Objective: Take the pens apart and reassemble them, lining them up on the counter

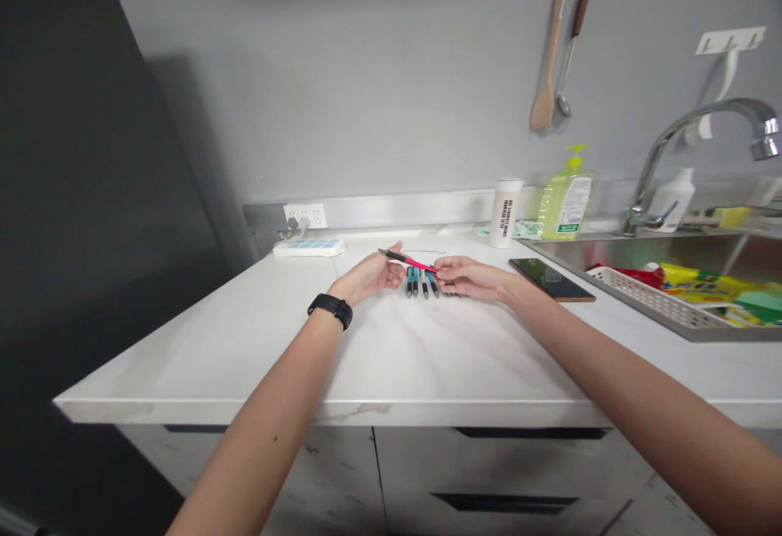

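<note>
A red pen (406,260) with a dark tip spans the gap between my hands. My right hand (467,278) pinches its near end between the fingers. My left hand (366,274) lies with fingers spread, and the pen's dark tip passes just over them. Below the pen, several black pens with teal grips (421,282) lie side by side on the white marble counter (391,357), their tips toward me. My right fingertips nearly touch them. A black band watch (331,310) circles my left wrist.
A white power strip (309,248) lies by the wall socket. A phone (551,279) sits near a steel sink (672,251) holding a white basket and a yellow packet. Behind stand a white bottle (506,212) and green soap (566,198). Drawers sit below the counter's front edge.
</note>
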A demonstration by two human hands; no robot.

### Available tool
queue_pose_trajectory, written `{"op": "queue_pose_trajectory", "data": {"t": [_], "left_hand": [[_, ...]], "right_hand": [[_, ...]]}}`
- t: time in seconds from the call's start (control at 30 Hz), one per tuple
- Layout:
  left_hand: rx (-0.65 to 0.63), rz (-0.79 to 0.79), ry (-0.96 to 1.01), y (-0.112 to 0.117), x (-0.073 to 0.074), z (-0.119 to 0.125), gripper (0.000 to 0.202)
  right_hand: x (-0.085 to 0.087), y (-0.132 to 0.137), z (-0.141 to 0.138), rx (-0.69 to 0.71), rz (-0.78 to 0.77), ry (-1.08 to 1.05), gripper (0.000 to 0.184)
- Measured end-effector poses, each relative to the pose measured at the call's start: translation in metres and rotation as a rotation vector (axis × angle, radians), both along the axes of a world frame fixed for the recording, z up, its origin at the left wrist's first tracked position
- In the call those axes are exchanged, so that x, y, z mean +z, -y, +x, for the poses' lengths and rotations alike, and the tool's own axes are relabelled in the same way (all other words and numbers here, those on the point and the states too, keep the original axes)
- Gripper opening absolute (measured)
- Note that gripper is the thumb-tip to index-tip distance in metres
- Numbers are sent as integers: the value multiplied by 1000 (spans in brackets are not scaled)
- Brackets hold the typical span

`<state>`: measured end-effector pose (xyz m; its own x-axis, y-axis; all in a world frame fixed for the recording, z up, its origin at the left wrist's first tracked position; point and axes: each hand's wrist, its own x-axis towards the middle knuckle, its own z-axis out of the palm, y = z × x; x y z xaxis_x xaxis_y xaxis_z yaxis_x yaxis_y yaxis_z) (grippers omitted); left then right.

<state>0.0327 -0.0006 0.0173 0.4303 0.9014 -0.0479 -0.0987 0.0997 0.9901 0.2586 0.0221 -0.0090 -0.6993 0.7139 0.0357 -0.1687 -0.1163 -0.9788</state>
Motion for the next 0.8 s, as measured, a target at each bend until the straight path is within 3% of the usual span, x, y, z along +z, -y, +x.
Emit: {"op": "queue_pose_trajectory", "data": {"t": [0.27,0.47,0.67,0.8], "left_hand": [[84,-63,23,0,5,-6,42],[104,-85,-37,-2,4,-5,38],[45,-84,-48,-5,-1,-7,30],[-66,-83,-107,-2,-2,-5,25]], "right_hand": [[-2,-3,1,-107,-38,21,11],[-3,-6,1,-82,-111,-41,5],[1,-3,1,-44,-87,-40,7],[1,-2,0,-35,-56,-40,11]]}}
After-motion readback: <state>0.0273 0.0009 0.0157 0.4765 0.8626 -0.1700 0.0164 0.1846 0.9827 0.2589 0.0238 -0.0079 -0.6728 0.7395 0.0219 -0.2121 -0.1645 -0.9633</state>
